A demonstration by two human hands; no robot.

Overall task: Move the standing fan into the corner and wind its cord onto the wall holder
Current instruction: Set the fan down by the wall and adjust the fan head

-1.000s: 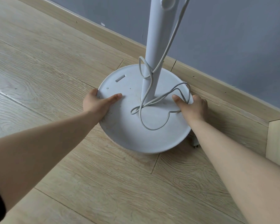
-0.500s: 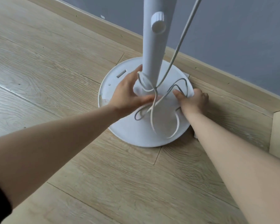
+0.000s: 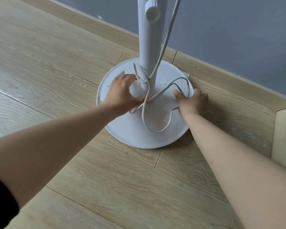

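Observation:
The white standing fan shows its round base and upright pole on the wooden floor, close to the wall. Its white cord lies in loose loops on the base and runs up along the pole out of view. My left hand curls around the foot of the pole, with a cord loop at its fingers. My right hand grips the base's right rim, thumb on top beside a cord loop. The fan's head and the wall holder are out of view.
A wooden skirting board runs under the grey wall behind the fan. The room's corner is at the right, where a second skirting board meets it. Bare floorboards stretch left.
My left hand left the base's left rim and moved in to the foot of the pole. The right hand stayed on the right rim. The view rose slightly.

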